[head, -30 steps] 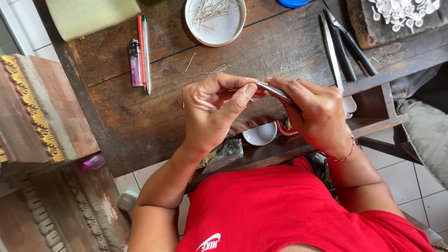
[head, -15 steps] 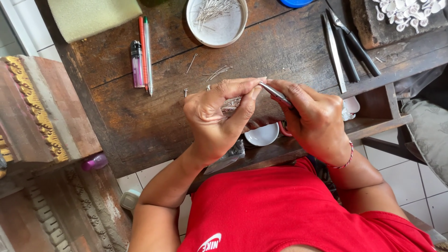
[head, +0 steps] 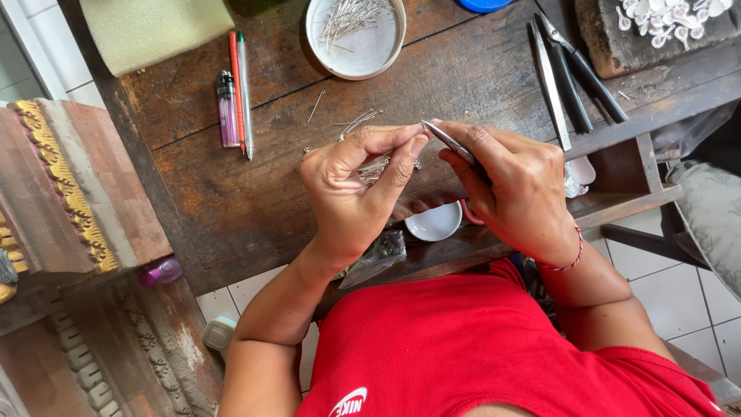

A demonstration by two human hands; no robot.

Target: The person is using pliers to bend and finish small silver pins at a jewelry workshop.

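1. Dark, worn wooden workbench [head: 231,201], seen from above; pale floor tiles show below its edge and at right

2. Our left hand [head: 351,189] is closed in a pinch, thumb and forefinger meeting at the tip of the tweezers; what lies between the fingertips is too small to make out

3. Our right hand [head: 517,193] grips a pair of slim metal tweezers [head: 448,143], whose points reach the left fingertips; a red cord bracelet [head: 567,259] circles this wrist

4. Behind the left hand, a loose bundle of thin metal pins [head: 374,166] lies on the bench, with a few more pins scattered just beyond

5. At the far edge, a round white dish [head: 356,48] holds a heap of similar pins

6. To the left lie a purple lighter [head: 228,108], a red pen and a silver pen [head: 245,93] side by side, near a pale green sponge pad [head: 154,31]

7. To the right rest black-handled pliers [head: 583,66] and a long metal file [head: 549,85]; a board with small white pieces [head: 664,19] sits in the corner

8. A small white bowl [head: 434,224] stands on a lower ledge, below our hands
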